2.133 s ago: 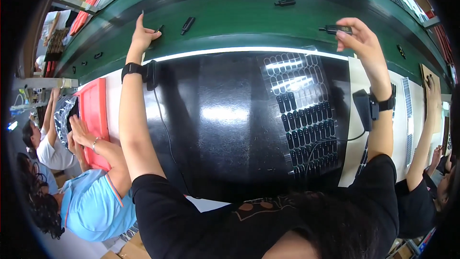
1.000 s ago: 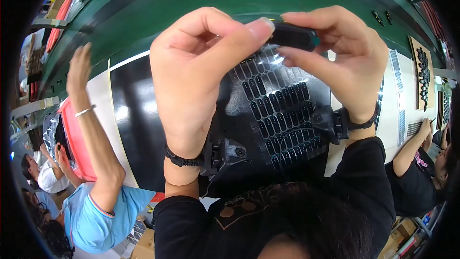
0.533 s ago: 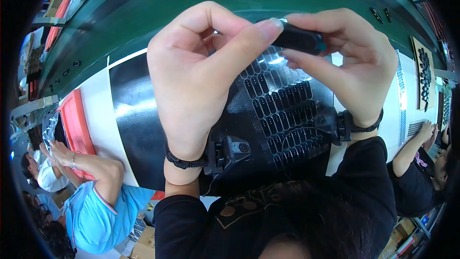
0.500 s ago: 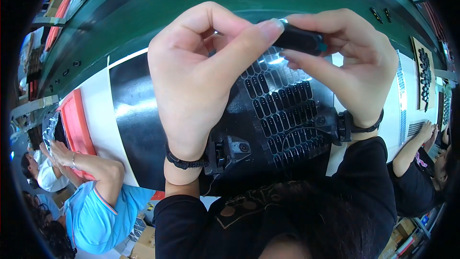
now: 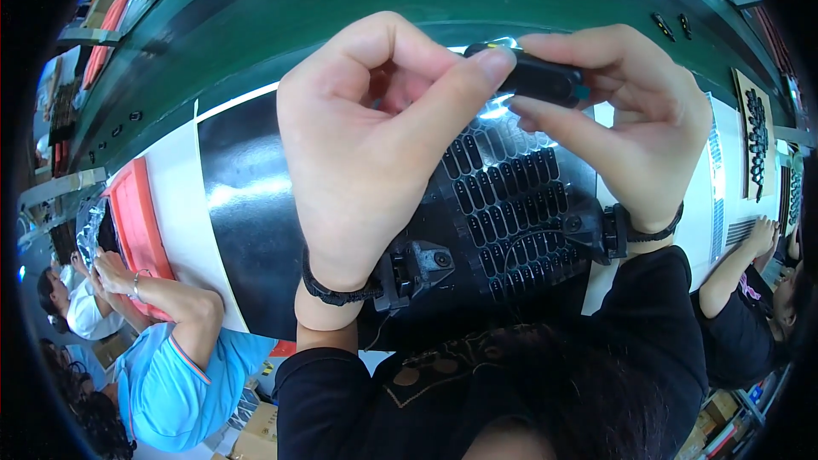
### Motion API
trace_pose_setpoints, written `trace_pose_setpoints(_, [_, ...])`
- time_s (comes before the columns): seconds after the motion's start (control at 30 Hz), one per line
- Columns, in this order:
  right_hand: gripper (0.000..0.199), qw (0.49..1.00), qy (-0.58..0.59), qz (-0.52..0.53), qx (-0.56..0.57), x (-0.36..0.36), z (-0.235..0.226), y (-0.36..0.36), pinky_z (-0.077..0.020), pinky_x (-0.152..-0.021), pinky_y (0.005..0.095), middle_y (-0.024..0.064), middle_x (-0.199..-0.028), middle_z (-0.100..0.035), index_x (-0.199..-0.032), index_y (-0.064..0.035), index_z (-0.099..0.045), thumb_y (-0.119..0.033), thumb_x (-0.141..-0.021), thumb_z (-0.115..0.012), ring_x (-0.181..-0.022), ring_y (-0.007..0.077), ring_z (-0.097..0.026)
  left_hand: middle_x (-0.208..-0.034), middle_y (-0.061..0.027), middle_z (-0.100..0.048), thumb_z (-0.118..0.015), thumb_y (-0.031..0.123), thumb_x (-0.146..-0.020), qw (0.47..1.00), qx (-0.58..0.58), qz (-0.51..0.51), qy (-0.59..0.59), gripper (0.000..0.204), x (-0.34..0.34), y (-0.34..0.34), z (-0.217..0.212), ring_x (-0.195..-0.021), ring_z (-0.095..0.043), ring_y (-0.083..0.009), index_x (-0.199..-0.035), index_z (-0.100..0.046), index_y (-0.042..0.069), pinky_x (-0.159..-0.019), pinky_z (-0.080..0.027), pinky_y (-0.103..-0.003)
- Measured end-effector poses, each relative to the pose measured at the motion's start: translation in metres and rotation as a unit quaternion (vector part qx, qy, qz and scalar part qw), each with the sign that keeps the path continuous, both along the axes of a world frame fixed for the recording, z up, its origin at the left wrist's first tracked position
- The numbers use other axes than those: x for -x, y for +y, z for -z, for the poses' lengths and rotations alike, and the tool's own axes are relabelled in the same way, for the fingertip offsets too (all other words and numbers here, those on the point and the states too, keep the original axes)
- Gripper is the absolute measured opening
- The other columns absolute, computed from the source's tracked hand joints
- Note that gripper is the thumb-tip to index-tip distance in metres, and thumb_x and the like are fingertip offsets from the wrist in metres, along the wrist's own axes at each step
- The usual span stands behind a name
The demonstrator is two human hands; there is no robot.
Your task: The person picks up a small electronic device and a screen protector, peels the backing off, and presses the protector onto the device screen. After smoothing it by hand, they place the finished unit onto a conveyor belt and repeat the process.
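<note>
while both hands are raised close to the camera, the right hand [image 5: 630, 119] grips a small black part [image 5: 541, 78] between thumb and closed fingers. the left hand [image 5: 375, 145] has its fingers curled, with the thumb tip touching the end of this part. below them a black tray [image 5: 511, 204] with rows of slots lies on the worktop [image 5: 183, 179].

Two hands [image 5: 383, 136], one black part [image 5: 537, 77]

A small black plastic part [image 5: 545, 78], smooth and semi-glossy, is catching light above a glossy black mat [image 5: 247, 204] and a matt green conveyor belt [image 5: 256, 25].
</note>
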State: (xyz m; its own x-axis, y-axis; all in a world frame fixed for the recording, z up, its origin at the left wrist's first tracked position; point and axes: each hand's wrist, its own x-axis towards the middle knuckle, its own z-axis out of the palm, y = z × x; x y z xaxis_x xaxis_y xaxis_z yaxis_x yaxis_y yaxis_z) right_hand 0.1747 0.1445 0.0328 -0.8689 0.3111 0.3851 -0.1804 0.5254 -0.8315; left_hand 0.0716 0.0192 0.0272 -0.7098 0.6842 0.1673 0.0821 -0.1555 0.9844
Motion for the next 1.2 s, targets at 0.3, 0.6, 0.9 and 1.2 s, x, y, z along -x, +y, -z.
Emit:
trace_pose_setpoints(0.3, [0.026, 0.999, -0.014, 0.002, 0.037, 0.008, 0.007, 0.007, -0.0483, -0.059, 0.0211, 0.0112, -0.082, -0.058, -0.094, 0.0060, -0.053, 0.006, -0.069, -0.060, -0.069, 0.0152, -0.059, -0.057, 0.0031, -0.048, -0.060, 0.008, -0.075, 0.982, 0.122, -0.039, 0.137, 0.009, 0.016, 0.005, 0.010, -0.049, -0.040, -0.0011, -0.073, -0.054, 0.001, -0.045, -0.029, -0.013])
trace_pose_setpoints(0.6, [0.024, 0.966, -0.136, -0.092, 0.199, 0.041, 0.048, 0.029, -0.0455, -0.060, 0.0194, 0.0072, -0.078, -0.058, -0.098, -0.0001, -0.053, -0.007, -0.076, -0.058, -0.067, 0.0107, -0.057, -0.058, 0.0006, -0.053, -0.057, 0.017, -0.078, 0.979, 0.193, 0.066, 0.013, 0.017, 0.046, 0.014, 0.041, -0.050, -0.046, -0.0052, -0.081, -0.058, 0.000, -0.045, -0.036, -0.018])
trace_pose_setpoints(0.9, [0.023, 0.967, -0.155, -0.108, -0.170, 0.073, 0.094, 0.032, -0.0423, -0.069, 0.0271, 0.0049, -0.083, -0.054, -0.093, -0.0034, -0.055, -0.012, -0.072, -0.060, -0.077, 0.0150, -0.052, -0.066, -0.0067, -0.058, -0.051, 0.016, -0.080, 0.973, 0.096, -0.208, -0.038, 0.018, 0.090, 0.010, 0.100, -0.057, -0.054, -0.0131, -0.080, -0.060, 0.000, -0.053, -0.043, -0.024])
trace_pose_setpoints(1.2, [0.013, 0.938, -0.171, -0.147, -0.265, 0.073, 0.123, 0.035, -0.0392, -0.076, 0.0331, 0.0104, -0.085, -0.051, -0.083, -0.0026, -0.053, -0.011, -0.074, -0.055, -0.083, 0.0266, -0.048, -0.076, -0.0147, -0.056, -0.055, 0.005, -0.068, 0.896, 0.300, 0.125, 0.304, 0.011, 0.014, -0.016, 0.080, -0.069, -0.055, -0.0297, -0.078, -0.056, 0.002, -0.062, -0.044, -0.036])
